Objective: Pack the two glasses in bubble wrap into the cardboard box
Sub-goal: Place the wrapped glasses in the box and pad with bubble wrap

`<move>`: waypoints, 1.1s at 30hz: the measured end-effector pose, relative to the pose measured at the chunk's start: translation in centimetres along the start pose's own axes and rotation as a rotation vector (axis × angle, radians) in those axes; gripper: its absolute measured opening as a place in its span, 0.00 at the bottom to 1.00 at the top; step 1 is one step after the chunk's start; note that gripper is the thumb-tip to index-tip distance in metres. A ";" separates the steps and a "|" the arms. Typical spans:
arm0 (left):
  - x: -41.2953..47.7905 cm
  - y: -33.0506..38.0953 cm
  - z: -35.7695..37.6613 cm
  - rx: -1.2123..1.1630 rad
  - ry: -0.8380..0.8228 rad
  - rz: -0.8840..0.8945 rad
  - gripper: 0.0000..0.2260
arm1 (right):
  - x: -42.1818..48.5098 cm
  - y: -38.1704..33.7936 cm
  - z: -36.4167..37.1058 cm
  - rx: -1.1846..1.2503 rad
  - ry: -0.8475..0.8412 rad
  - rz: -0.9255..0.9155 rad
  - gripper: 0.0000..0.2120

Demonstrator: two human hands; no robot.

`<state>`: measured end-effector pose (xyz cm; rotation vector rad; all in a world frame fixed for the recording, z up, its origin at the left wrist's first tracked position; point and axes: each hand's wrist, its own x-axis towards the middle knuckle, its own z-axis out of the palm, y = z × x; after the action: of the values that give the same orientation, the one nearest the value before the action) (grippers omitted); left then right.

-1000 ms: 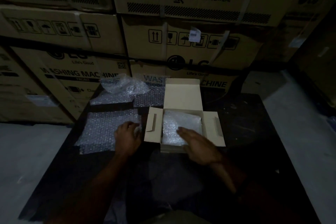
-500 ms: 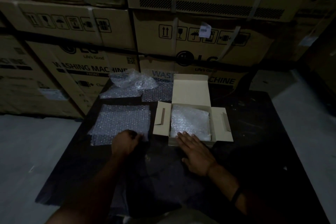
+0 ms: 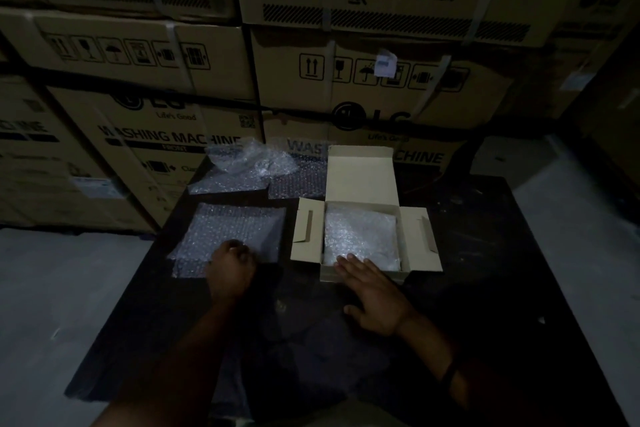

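On the desk (image 3: 485, 253), the flat, open right hand (image 3: 375, 298) touched the wrapped bundle (image 3: 360, 232) inside the cardboard box (image 3: 360, 177) while the left hand (image 3: 231, 267) gripped a loose bubble-wrap sheet (image 3: 232, 225); hard pressing might crack any glass within.

Small cardboard box (image 3: 360, 180) sits open mid-desk (image 3: 485, 239): lid flap upright at back, side flaps spread flat L & R. Bubble wrap bundle (image 3: 360, 236) fills the inside; contents not visible. Just left of box, flat bubble wrap sheet (image 3: 235, 229); crumpled wrap (image 3: 249, 163) further back.
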<state>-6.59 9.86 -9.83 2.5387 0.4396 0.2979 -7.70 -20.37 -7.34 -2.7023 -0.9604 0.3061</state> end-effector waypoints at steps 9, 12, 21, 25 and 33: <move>4.4 8.4 -7.7 -0.836 -0.179 0.033 0.14 | 1.3 -0.2 -4.6 0.745 0.312 0.350 0.30; 4.7 11.8 -9.3 -1.081 -0.420 -0.010 0.10 | 2.8 0.8 -7.1 1.064 0.371 0.375 0.32; 4.9 17.6 -6.0 -1.223 -0.664 -0.295 0.09 | 3.9 2.0 -12.3 1.505 0.499 0.399 0.31; 5.4 18.3 -3.2 -1.095 -0.521 -0.303 0.08 | 3.9 3.6 -12.4 1.465 0.556 0.571 0.31; 5.5 18.1 0.5 -0.757 -0.426 -0.139 0.15 | 3.3 6.9 -8.2 0.893 0.450 0.698 0.25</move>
<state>3.09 -2.84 0.31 1.7517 0.2624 -0.1205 1.17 -24.77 -2.07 -2.0018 0.2505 0.1683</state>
